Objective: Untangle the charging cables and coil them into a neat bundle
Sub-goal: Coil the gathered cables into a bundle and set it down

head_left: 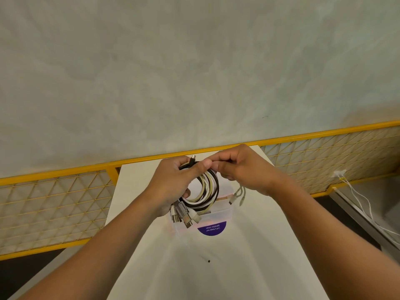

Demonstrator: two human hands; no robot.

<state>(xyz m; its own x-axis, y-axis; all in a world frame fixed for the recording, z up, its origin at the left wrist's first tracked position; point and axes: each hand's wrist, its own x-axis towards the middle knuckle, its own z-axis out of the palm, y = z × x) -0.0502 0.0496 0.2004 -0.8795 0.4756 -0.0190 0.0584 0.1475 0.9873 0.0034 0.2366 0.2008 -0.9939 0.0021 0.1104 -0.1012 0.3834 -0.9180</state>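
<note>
A coil of black, white and cream charging cables [207, 191] hangs above the white table [216, 267]. My left hand [173, 185] grips the coil's left side, thumb on top, with several metal USB plugs [184, 215] sticking out below the palm. My right hand [240, 167] pinches the cables at the top of the coil, next to my left thumb. A black plug tip [192, 158] pokes up between the hands. Two loose white cable ends [237, 197] dangle under my right wrist.
A clear plastic box [223, 213] sits on the table under the coil, beside a purple round sticker [213, 229]. A yellow mesh railing [54, 202] runs behind the table. White cords [359, 200] trail from a plug at the right. A tiny dark speck [208, 261] lies on the table.
</note>
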